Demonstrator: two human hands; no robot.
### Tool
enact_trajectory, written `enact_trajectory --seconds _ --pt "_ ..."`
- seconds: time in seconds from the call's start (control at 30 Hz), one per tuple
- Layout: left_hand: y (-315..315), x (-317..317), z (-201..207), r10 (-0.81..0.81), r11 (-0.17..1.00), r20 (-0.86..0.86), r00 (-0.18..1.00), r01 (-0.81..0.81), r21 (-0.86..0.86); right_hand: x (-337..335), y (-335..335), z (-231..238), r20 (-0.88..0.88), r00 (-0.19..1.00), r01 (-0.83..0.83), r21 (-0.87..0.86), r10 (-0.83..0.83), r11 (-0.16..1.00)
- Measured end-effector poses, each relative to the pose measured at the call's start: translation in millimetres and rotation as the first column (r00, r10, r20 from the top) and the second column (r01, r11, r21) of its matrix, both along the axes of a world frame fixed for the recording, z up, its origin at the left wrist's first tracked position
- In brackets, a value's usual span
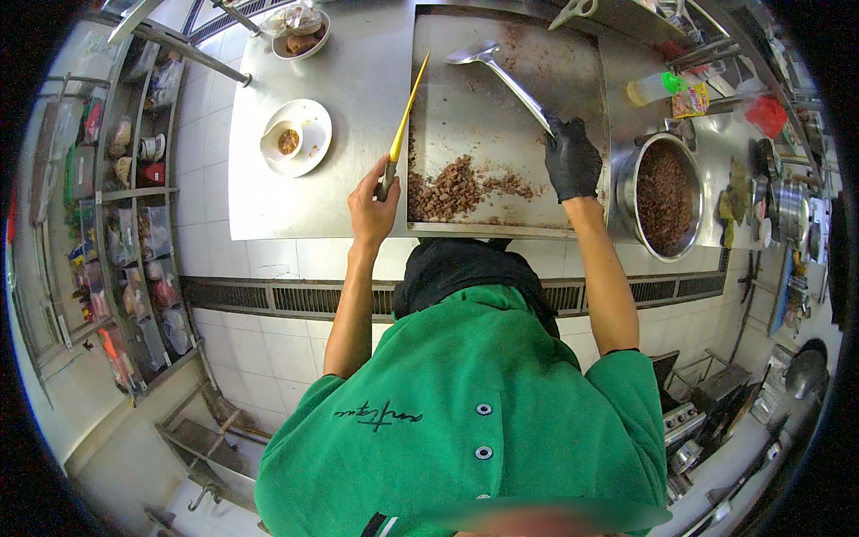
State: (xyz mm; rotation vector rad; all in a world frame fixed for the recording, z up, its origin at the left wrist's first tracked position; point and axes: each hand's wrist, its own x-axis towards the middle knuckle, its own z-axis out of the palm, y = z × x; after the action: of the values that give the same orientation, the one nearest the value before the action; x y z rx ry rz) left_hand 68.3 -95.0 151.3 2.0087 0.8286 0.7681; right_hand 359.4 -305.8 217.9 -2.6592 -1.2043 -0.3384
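My bare left hand [372, 206] is closed round the dark handle of a slim tool with a tapering yellow blade [407, 112]. Its tip points away over the left edge of a shallow metal tray [555, 210]. In a black glove, my right hand [573, 159] grips a long-handled steel utensil [517, 85]. The broad, shiny head of that utensil is at the tray's far part; whether it touches the surface I cannot tell. Brown crumbled food [445, 190] lies heaped in the tray's near left corner, with looser crumbs trailing right.
Right of the tray stands a large steel bowl [633, 201] of brown crumbs. On the left are a white plate [318, 152] bearing a small cup and, behind it, a bowl [324, 45] of food. A green-capped container [658, 89] sits at the far right. Shelves [139, 192] line the left.
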Motion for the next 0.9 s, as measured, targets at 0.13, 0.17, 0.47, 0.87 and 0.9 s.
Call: enact_trajectory --seconds 0.13,0.17,0.47,0.87,0.9 --pt "-6.5 -18.6 -7.2 0.037 0.998 -0.053 0.998 -0.04 -0.058 -7.9 -19.7 26.4 -0.007 0.998 -0.056 -0.107 0.056 0.993" --pt "-8.2 -23.4 -10.0 0.042 0.997 -0.047 0.998 -0.045 -0.067 -15.6 -31.4 38.6 -0.11 0.993 -0.064 -0.169 0.045 0.984" --pt "-5.0 -23.5 -15.7 0.06 0.996 -0.056 0.997 -0.063 -0.06 -69.1 -119.0 145.7 -0.289 0.954 -0.158 -0.281 0.074 0.946" --pt "7.4 9.5 -15.2 -0.093 0.992 -0.055 0.994 0.088 -0.086 26.1 -194.6 205.1 -0.305 0.863 0.222 -0.489 -0.403 0.844" --pt "8.0 10.7 -13.8 -0.105 0.991 -0.066 0.992 0.099 -0.086 32.5 -198.0 200.6 -0.282 0.885 0.208 -0.475 -0.371 0.855"
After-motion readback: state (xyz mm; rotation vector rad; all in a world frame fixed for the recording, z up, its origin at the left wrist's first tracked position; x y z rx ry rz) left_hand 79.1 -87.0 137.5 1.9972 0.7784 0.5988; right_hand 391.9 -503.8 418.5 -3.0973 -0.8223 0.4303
